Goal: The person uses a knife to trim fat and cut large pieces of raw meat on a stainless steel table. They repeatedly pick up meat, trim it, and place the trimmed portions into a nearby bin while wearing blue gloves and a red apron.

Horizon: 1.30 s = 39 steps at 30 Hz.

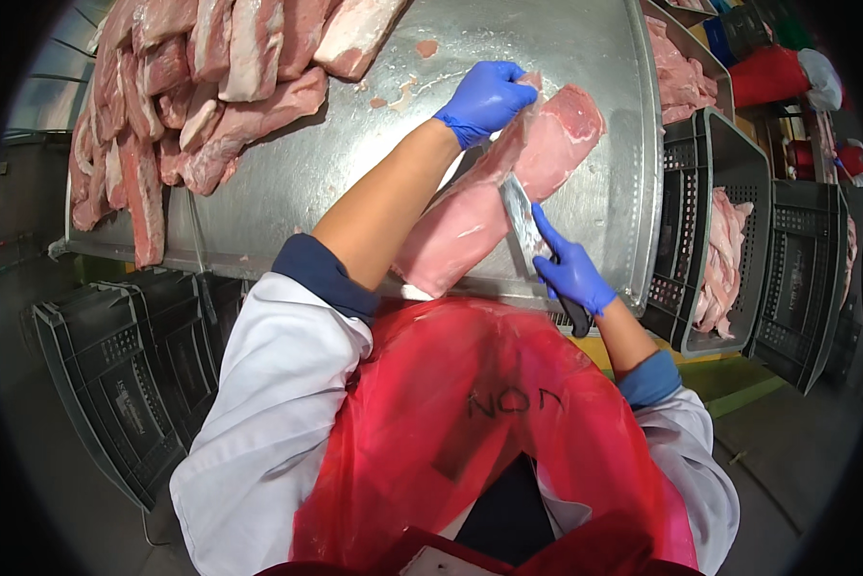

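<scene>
My left hand, in a blue glove, pinches the upper end of a pale strip of meat along a long pink piece of pork loin, which lies slanted near the front edge of the steel table. My right hand, also gloved, is closed on the dark handle of a knife. The knife's blade rests against the middle of the loin, beside the strip. The loin's cut far end points away to the upper right.
A large pile of pork pieces covers the table's left part. Dark crates stand below it at left. At right are a meat-filled crate, another crate holding pale trimmings and further crates. People in red aprons show at upper right.
</scene>
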### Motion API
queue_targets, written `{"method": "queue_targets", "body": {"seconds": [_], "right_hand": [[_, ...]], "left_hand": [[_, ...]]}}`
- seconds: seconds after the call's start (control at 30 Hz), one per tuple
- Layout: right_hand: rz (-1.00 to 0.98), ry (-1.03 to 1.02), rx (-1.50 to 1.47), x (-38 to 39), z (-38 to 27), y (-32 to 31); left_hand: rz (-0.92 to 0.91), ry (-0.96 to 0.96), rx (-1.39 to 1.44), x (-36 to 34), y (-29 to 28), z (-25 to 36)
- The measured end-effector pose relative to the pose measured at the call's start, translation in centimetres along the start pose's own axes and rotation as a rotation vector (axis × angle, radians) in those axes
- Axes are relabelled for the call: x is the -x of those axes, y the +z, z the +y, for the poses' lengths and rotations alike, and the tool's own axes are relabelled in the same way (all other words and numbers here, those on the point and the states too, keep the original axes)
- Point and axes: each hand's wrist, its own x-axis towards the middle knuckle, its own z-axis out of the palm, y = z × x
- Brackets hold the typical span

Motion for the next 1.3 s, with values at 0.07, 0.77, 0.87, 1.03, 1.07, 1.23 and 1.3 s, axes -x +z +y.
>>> {"method": "queue_targets", "body": {"seconds": [0.07,0.77,0.87,1.03,1.07,1.23,1.3], "right_hand": [[0.084,-0.123,0.126,-3.8,-0.9,-0.4],[-0.098,-0.555,0.305,-6.1,-2.2,9.7],[-0.313,-0.431,0.235,-11.3,-7.9,12.5],[-0.299,-0.588,0.395,-8.8,-5.8,14.2],[-0.311,-0.652,0.431,-8.0,-4.4,13.5],[-0.485,-0.446,0.333,-4.2,-4.1,7.3],[-0.292,-0.289,0.075,-5.4,-2.2,4.3]], "left_hand": [[-0.023,0.075,-0.046,1.3,0.5,1.3],[0.156,0.387,0.492,16.7,-11.9,15.6],[0.431,0.417,0.544,22.0,-16.3,15.6],[0.525,0.596,0.392,36.7,-22.3,15.5],[0.663,0.648,0.193,40.9,-24.8,13.6],[1.389,0.31,0.321,49.7,-22.8,13.3],[1.018,0.167,0.176,52.3,-24.0,9.3]]}}
